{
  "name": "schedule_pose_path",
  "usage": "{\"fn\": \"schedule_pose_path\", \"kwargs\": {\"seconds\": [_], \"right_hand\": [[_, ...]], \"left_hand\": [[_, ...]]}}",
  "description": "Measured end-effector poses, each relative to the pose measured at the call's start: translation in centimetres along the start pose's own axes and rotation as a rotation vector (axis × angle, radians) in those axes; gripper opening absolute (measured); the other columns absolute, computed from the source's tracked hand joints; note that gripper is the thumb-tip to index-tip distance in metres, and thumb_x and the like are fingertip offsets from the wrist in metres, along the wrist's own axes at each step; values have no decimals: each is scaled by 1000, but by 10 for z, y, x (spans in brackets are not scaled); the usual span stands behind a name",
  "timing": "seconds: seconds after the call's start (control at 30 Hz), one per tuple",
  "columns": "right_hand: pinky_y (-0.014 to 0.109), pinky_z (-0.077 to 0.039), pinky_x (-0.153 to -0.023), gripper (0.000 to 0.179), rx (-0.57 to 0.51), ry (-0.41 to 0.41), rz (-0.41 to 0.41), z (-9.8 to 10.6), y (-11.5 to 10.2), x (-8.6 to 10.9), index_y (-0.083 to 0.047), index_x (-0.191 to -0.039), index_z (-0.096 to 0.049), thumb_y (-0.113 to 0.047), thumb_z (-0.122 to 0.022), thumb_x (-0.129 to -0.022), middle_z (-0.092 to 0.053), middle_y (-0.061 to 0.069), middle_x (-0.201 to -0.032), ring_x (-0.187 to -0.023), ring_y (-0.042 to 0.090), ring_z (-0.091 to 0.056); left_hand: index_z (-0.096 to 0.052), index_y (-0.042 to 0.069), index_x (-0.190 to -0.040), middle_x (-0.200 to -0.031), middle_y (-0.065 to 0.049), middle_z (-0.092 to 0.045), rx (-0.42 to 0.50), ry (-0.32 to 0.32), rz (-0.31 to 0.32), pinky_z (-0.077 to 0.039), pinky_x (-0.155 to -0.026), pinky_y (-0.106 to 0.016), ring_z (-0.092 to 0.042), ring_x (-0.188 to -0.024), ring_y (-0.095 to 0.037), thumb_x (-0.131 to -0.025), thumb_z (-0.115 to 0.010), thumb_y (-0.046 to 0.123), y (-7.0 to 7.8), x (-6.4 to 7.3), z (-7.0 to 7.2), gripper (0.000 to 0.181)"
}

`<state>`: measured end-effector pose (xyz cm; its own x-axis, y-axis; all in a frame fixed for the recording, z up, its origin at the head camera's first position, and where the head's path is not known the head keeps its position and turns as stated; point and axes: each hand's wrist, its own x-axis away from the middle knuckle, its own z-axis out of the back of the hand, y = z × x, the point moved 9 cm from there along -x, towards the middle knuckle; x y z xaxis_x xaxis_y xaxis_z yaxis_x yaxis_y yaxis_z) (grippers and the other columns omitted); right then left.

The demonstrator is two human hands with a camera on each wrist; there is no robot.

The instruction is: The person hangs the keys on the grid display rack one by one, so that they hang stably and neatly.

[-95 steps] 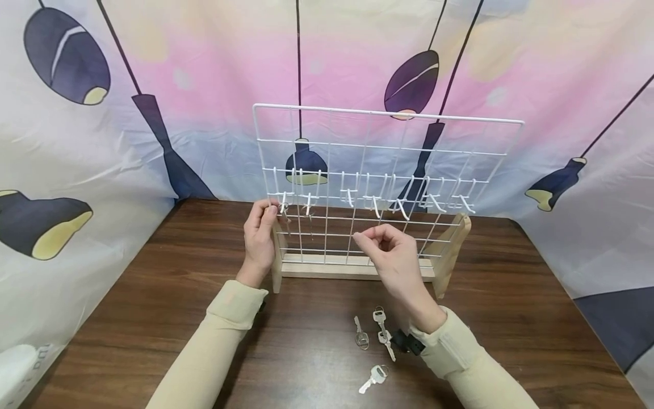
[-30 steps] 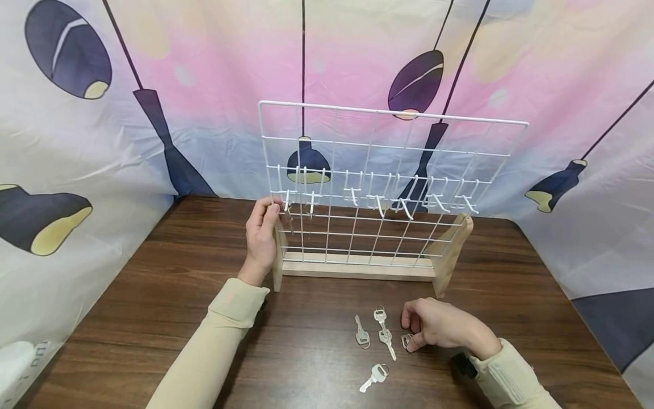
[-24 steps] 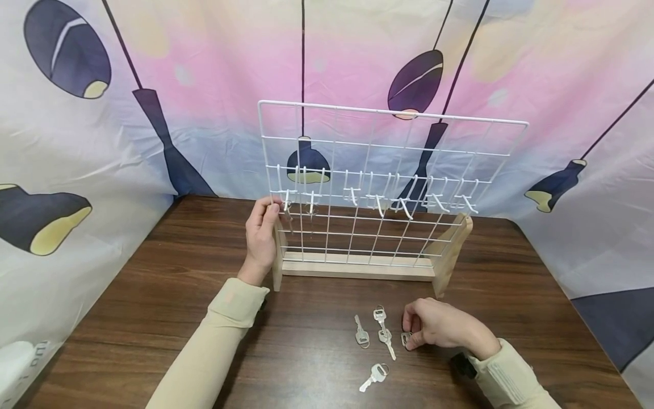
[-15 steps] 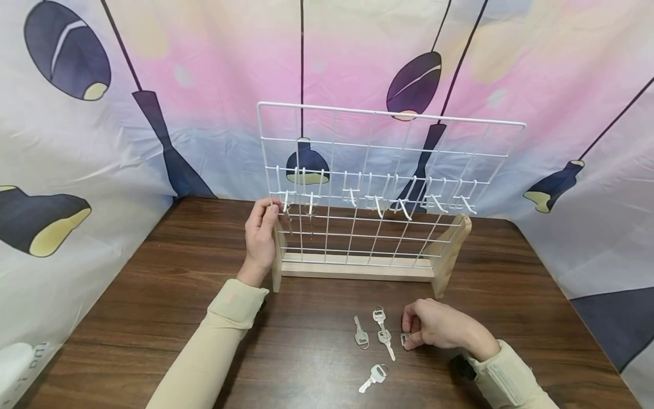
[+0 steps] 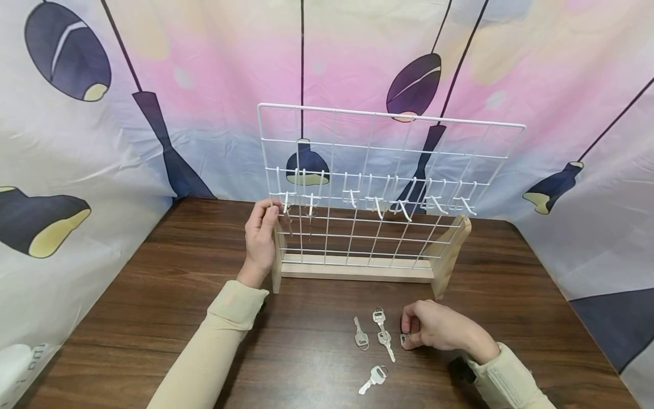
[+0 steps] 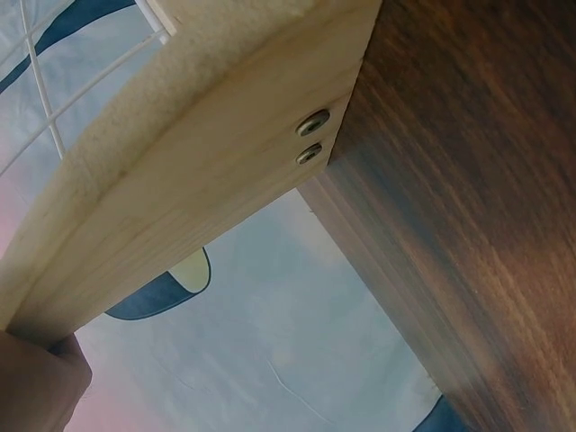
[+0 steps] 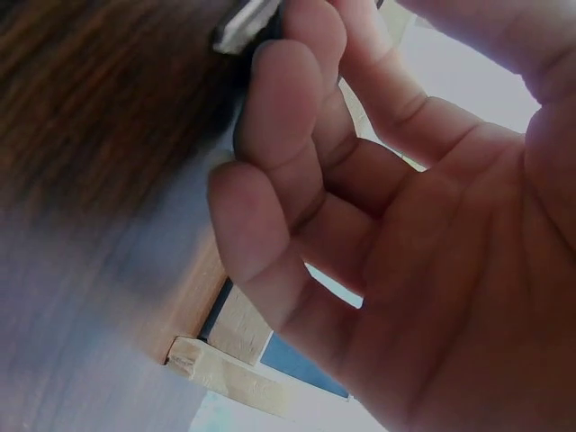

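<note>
Pinching a key (image 5: 403, 339) between thumb and fingers, the right hand (image 5: 438, 326) lies between four loose keys (image 5: 378, 374) and the right edge of the tabletop (image 5: 153, 318). The left hand (image 5: 261, 237) has its fingers clamped on the left side of the rack (image 5: 357, 272), near the tabletop's back edge.

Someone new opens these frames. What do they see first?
Probably the white wire rack with its row of hooks, standing before the pastel backdrop. Next, four loose keys on the table in front, with the right hand pinching another key beside them. The left hand grips the rack's left side.
</note>
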<state>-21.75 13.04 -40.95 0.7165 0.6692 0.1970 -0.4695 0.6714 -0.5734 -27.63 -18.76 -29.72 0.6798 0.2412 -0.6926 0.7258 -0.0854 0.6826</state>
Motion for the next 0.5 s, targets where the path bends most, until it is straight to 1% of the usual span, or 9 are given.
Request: {"fn": "schedule_pose_path", "kwargs": {"seconds": [0.07,0.17,0.3,0.4,0.43,0.5], "right_hand": [[23,-42,-52,27,-1,-1,0,0,0,0,-18,-77,-58,-25,-84,-74,-53,-12,-61,-54,1,-48],[23,-41,-51,27,-5,-5,0,0,-1,0,-18,-77,-57,-25,-83,-75,-52,-12,-61,-54,1,-48],[23,-41,-51,26,-13,-10,-2,-1,0,0,-17,-77,-57,-26,-82,-77,-52,-12,-61,-54,1,-47],[22,-41,-50,26,-16,-14,2,-1,-1,0,-17,-77,-57,-26,-81,-78,-52,-12,-61,-54,1,-46],[22,-41,-50,26,-17,-15,5,-1,-1,1,-17,-77,-57,-26,-81,-78,-52,-12,-61,-53,1,-46],[22,-41,-50,25,-16,-15,12,-1,-2,1,-17,-77,-57,-26,-81,-79,-52,-12,-61,-53,1,-46]], "left_hand": [[-59,10,-102,-93,-2,-58,-5,0,-1,-50,-72,-27,-57,-77,-13,-102,-43,6,0,0,0,17],[-60,9,-102,-94,-8,-57,1,-3,-3,-50,-72,-26,-57,-78,-14,-102,-43,6,0,0,0,17],[-60,9,-103,-95,-10,-56,3,-7,-12,-50,-73,-26,-56,-80,-14,-102,-43,6,1,0,0,17],[-60,11,-103,-95,-16,-54,-1,-10,-18,-50,-73,-26,-56,-80,-15,-102,-43,7,2,0,-1,18],[-60,9,-103,-95,-19,-53,-1,-12,-19,-50,-72,-26,-56,-80,-16,-102,-43,7,2,0,-1,17],[-59,3,-103,-95,-22,-52,-4,-15,-18,-50,-72,-26,-56,-80,-16,-102,-42,8,1,0,-1,17]]}}
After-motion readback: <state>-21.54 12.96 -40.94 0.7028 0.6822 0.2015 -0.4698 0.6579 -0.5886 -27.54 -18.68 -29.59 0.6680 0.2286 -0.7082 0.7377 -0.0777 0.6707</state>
